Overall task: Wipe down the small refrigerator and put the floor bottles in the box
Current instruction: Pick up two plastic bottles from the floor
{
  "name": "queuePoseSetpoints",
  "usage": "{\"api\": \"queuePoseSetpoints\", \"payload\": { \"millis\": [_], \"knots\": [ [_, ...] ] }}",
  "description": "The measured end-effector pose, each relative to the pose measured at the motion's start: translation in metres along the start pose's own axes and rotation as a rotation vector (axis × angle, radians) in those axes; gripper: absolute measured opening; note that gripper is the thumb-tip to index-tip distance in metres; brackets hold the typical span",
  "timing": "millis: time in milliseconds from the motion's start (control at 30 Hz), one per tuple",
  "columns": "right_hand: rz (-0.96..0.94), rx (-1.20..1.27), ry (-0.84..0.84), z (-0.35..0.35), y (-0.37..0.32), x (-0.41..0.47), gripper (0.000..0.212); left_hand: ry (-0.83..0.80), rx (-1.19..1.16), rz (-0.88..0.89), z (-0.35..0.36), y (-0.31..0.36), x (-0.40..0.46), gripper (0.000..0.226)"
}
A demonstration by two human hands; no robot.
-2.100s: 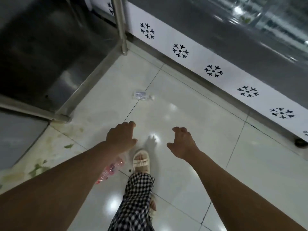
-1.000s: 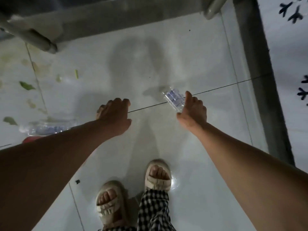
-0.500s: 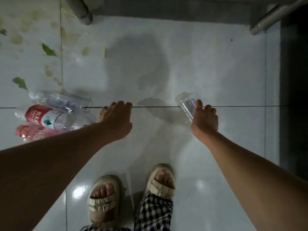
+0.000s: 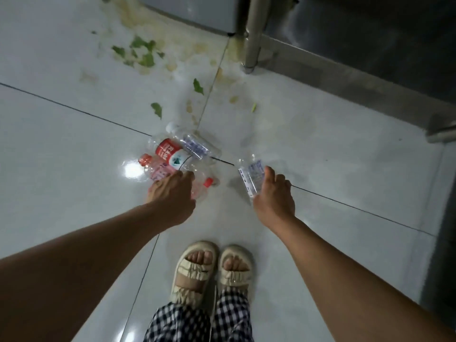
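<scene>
Three empty plastic bottles lie in a heap on the white tiled floor: a clear one with a blue label [image 4: 195, 144], a red-labelled one [image 4: 169, 151] and a pink one [image 4: 201, 188] with a red cap. My left hand [image 4: 172, 193] is down on the heap, fingers curled over the pink bottle. To the right, my right hand [image 4: 274, 196] grips a small clear bottle with a blue label [image 4: 250, 174], holding it just above the floor. No box or refrigerator door shows.
Green leaf scraps [image 4: 139, 51] and yellowish stains spread over the tiles beyond the heap. A steel leg [image 4: 254, 33] and a steel lower rail [image 4: 345, 77] run across the upper right. My sandalled feet [image 4: 212, 267] stand just behind my hands.
The view swung left, so the heap of bottles now lies in the middle. My left hand moved from bare floor onto the heap. My right hand kept hold of the small clear bottle.
</scene>
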State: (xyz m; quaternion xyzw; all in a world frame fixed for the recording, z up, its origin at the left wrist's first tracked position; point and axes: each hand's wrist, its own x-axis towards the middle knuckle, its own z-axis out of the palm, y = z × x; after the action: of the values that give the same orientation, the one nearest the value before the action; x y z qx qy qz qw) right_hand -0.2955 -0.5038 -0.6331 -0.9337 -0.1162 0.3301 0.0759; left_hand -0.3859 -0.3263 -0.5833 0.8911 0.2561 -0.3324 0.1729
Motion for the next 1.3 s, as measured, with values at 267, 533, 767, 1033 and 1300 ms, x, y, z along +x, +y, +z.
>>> {"api": "queuePoseSetpoints", "payload": {
  "millis": [267, 533, 767, 1033, 1300],
  "knots": [
    [-0.155, -0.077, -0.051, 0.025, -0.057, 0.012, 0.065, 0.003, -0.190, -0.253, 0.037, -0.066, -0.002, 0.054],
    [-0.225, -0.112, -0.016, 0.055, -0.072, 0.041, 0.064, 0.030, -0.642, -0.487, 0.104, -0.083, 0.060, 0.054],
    [-0.223, -0.140, 0.016, 0.082, -0.067, 0.065, 0.064, 0.114, -1.029, -0.696, 0.147, -0.070, 0.107, 0.065],
    [-0.236, -0.184, 0.006, 0.083, -0.060, 0.063, 0.065, 0.182, -1.162, -0.855, 0.152, -0.057, 0.114, 0.075],
    [-0.255, -0.232, -0.039, 0.014, -0.093, 0.018, 0.061, 0.176, -1.108, -0.722, 0.096, -0.082, 0.036, 0.063]
  ]
}}
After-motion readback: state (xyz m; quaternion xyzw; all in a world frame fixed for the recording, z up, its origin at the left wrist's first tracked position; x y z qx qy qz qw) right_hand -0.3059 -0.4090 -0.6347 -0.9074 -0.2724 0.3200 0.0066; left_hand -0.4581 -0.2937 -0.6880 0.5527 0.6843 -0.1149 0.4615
